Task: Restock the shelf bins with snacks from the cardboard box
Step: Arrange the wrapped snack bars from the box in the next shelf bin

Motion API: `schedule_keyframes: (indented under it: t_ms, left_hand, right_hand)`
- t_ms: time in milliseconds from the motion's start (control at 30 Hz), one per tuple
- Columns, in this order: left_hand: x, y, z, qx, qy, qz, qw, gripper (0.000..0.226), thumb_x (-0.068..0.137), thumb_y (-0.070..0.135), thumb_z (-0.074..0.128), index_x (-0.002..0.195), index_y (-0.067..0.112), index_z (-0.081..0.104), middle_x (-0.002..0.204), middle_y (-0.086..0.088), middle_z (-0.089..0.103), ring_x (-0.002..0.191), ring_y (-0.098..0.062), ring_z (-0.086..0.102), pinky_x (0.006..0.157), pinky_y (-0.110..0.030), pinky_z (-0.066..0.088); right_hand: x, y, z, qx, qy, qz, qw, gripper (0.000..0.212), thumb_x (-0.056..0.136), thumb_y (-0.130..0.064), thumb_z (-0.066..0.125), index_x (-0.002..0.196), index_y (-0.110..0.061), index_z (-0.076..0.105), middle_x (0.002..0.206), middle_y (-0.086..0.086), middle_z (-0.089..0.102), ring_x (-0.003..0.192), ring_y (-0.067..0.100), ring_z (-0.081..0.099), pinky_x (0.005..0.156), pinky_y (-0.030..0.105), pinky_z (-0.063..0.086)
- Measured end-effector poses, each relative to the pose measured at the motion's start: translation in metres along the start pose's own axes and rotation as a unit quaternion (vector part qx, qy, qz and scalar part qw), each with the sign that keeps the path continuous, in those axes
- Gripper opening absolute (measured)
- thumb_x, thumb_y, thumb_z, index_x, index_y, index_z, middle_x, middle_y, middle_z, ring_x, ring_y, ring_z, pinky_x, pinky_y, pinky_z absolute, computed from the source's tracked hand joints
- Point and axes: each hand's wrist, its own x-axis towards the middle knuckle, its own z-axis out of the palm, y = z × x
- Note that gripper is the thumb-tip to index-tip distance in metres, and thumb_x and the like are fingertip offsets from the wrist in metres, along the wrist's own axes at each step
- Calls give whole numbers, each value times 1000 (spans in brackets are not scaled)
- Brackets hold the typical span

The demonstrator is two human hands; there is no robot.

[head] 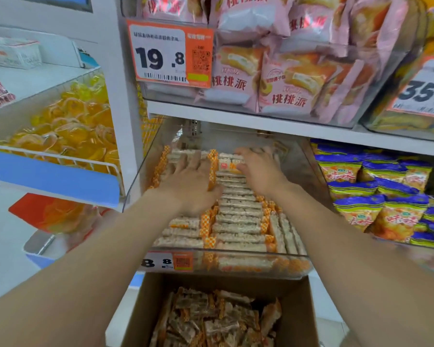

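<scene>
A clear plastic shelf bin holds rows of rice-bar snacks in clear wrappers with orange checked ends. Both hands reach deep into it. My left hand lies flat on the left stack, fingers spread and straight. Over the back of the middle row, my right hand touches the bars with its fingers; whether it grips any I cannot tell. Below the bin, an open cardboard box contains several more loose bars.
Above hangs a bin of pink pastry packs with a 19.8 price tag. Blue-and-yellow snack bags fill the bin to the right. A wire basket of yellow jelly cups stands at the left.
</scene>
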Motion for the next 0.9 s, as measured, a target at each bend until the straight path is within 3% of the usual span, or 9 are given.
schedule_keyframes:
  t_ms: [133, 233, 367, 433, 567, 700, 900]
  left_hand:
    - [5, -8, 2, 7, -4, -3, 1000, 88, 100, 75, 25, 167, 25, -2, 175, -7, -12, 160, -35, -9, 127, -54, -1]
    - [2, -8, 2, 15, -10, 1, 1000, 88, 101, 74, 24, 167, 23, -5, 174, -8, -13, 160, -35, -10, 128, -54, -2]
    - [0, -4, 0, 20, -8, -3, 1000, 87, 102, 71, 25, 167, 20, -4, 174, -9, -12, 160, -36, -10, 127, -56, -1]
    - [-1, -3, 0, 19, -13, -5, 1000, 87, 103, 71, 25, 167, 20, -5, 174, -10, -12, 160, -37, -11, 127, -56, -2]
    - [-3, -2, -1, 10, -13, -4, 1000, 87, 103, 70, 26, 167, 19, -2, 174, -10, -11, 160, -37, -10, 128, -57, -1]
    - [-7, -1, -2, 6, 0, 6, 1000, 86, 102, 71, 26, 167, 19, 3, 175, -10, -4, 160, -37, -6, 128, -58, 2]
    - [-19, -3, -6, -19, 31, 32, 999, 81, 103, 67, 32, 166, 18, 15, 172, -13, 14, 159, -37, 10, 126, -57, 13]
  right_hand:
    - [-1, -5, 7, -31, 80, 21, 996, 37, 106, -34, 58, 143, -34, 57, 141, 11, 44, 128, 37, 35, 105, 50, 34]
    - [-2, -1, 7, -19, 89, 11, 996, 37, 105, -31, 61, 142, -31, 60, 141, 8, 53, 130, 35, 40, 105, 46, 34]
    - [-3, -1, 10, -32, 106, 41, 993, 34, 105, -33, 59, 138, -35, 65, 135, 10, 49, 126, 36, 37, 105, 48, 34]
    - [-5, -3, 11, -20, 86, 21, 996, 35, 106, -27, 58, 141, -27, 63, 133, 11, 52, 127, 35, 40, 104, 48, 44]
    - [-6, -1, 9, 6, 121, -2, 993, 37, 97, -5, 67, 131, -17, 68, 127, 9, 65, 123, 33, 54, 94, 46, 54]
    - [-7, -4, 13, -63, 134, -6, 989, 40, 87, -2, 71, 122, -21, 76, 118, 6, 66, 119, 33, 53, 97, 46, 46]
    - [-21, -16, -4, -45, 165, 14, 985, 38, 90, -13, 63, 127, -16, 69, 125, 9, 66, 121, 33, 56, 103, 46, 44]
